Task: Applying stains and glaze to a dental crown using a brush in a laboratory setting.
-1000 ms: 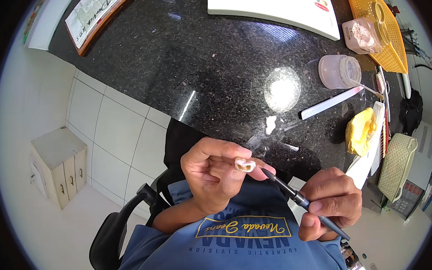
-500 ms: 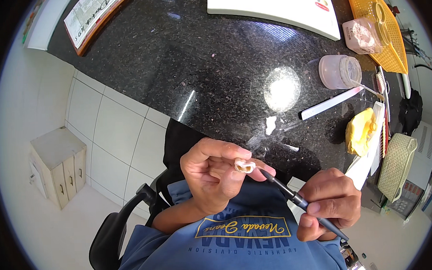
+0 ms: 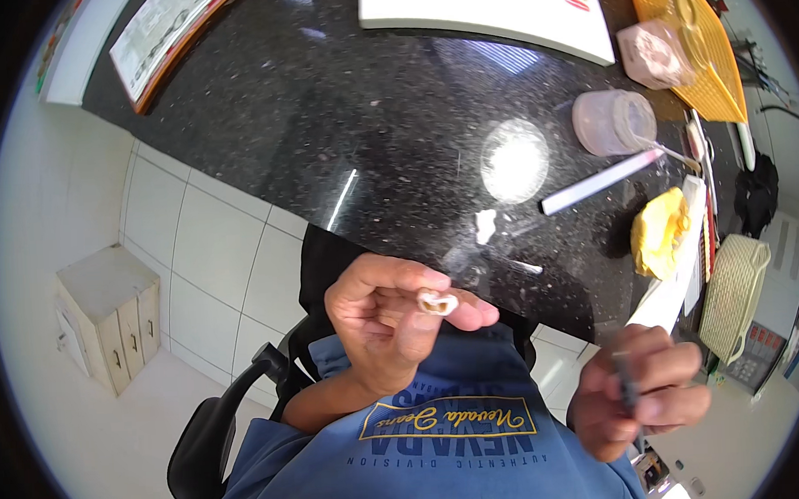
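hands (image 3: 376,326) (image 3: 633,395) stand apart, the small white piece (image 3: 437,302) between left fingertips (image 3: 432,279).

On the black speckled countertop (image 3: 322,101), a white case with coloured spots (image 3: 479,19) lay toward one o'clock, and a brown-edged, paper-covered board (image 3: 160,39) lay between ten and eleven. A yellow mesh basket (image 3: 721,66) was at two o'clock, a cream basket (image 3: 733,297) just past three. Toward nine stood a pale cabinet (image 3: 108,316), with a black armrest (image 3: 199,450) between seven and eight.
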Demonstrator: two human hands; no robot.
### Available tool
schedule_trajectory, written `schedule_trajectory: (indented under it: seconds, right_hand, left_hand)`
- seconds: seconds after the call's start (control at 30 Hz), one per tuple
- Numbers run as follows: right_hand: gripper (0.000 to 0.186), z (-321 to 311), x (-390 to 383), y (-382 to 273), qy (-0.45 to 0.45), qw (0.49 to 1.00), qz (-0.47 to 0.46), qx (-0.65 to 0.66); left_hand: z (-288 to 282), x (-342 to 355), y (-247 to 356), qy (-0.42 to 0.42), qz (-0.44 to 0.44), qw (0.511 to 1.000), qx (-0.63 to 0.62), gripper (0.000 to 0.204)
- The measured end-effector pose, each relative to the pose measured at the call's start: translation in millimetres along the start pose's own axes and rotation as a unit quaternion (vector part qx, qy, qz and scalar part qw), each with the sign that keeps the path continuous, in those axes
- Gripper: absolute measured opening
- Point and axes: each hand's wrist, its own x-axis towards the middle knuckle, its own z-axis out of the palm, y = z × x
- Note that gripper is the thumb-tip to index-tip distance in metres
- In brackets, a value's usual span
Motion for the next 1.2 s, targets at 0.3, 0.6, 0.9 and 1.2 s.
schedule_trajectory:
  seconds: [0.3,0.6,0.9,1.2]
  right_hand:
    - [0.034,-71,-24,-23,0.161,0.949,-0.003,-0.271]
    - [0.021,-99,117,-33,0.137,0.965,0.07,-0.212]
    - [0.025,7,314,34,-0.044,0.943,0.04,-0.328]
    - [0.028,66,368,134,-0.15,0.879,-0.018,-0.452]
  left_hand:
    - [12,-17,-3,0.02,-0.008,1.0,0.02,0.019]
    - [33,-22,-6,-0.006,-0.083,0.997,0.004,0.009]
    - [21,-15,-5,-0.076,-0.115,0.99,0.039,0.006]
    - [19,-8,6,-0.112,-0.157,0.981,-0.032,0.01]
